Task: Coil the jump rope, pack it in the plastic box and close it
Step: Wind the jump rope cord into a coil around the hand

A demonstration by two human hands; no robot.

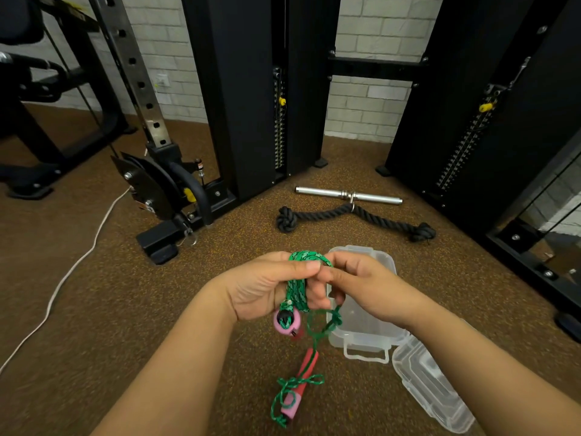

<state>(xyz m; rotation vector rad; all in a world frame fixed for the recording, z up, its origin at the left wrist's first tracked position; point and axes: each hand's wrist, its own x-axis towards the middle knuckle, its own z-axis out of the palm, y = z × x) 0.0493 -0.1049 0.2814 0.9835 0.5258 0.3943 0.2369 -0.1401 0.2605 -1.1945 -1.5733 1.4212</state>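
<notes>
bare hands (314,284), braided green rope (295,291)

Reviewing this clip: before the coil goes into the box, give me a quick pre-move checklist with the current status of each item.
1. Coil secured: left hand grips the bundled green jump rope. Ok.
2. Rope fully coiled: a loose tail hangs down to the red handle below. Not ok.
3. Right hand guiding the rope at the top of the coil. Ok.
4. Plastic box open and ready on the floor. Ok.
5. Lid lying beside the box. Ok.
6. Coil small enough to fit the box: cannot tell.
</notes>
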